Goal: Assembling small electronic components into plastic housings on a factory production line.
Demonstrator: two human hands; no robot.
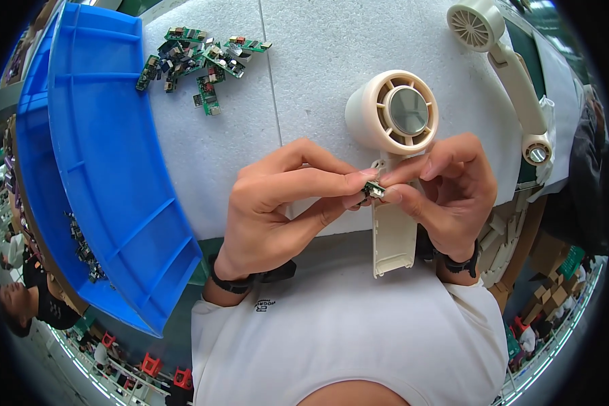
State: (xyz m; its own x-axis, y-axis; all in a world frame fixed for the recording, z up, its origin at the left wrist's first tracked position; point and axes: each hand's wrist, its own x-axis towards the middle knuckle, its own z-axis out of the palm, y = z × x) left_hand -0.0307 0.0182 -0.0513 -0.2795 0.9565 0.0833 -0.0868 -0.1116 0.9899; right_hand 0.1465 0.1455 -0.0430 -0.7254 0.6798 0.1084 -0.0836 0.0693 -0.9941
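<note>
Between the thumb and fingers of my left hand [271,206] is a small green circuit board [373,190], pinched over the open handle. My right hand [450,193] is closed around the upper handle of a cream handheld fan, its thumb and forefinger tips close beside the board. The fan's round head [391,114], with a silvery disc in its centre, faces up on the far side of my hands. Below them, the hollow handle shell [394,237] points toward me, its inside showing. My fingers hide the handle's upper part and most of the board.
Several loose circuit boards [199,59] lie piled at the table's far left. A blue plastic bin [108,135] stands along the left side, with more boards [84,250] beyond its near wall. Another cream fan [514,74] lies at the far right. The white foam tabletop [311,74] ends just before me.
</note>
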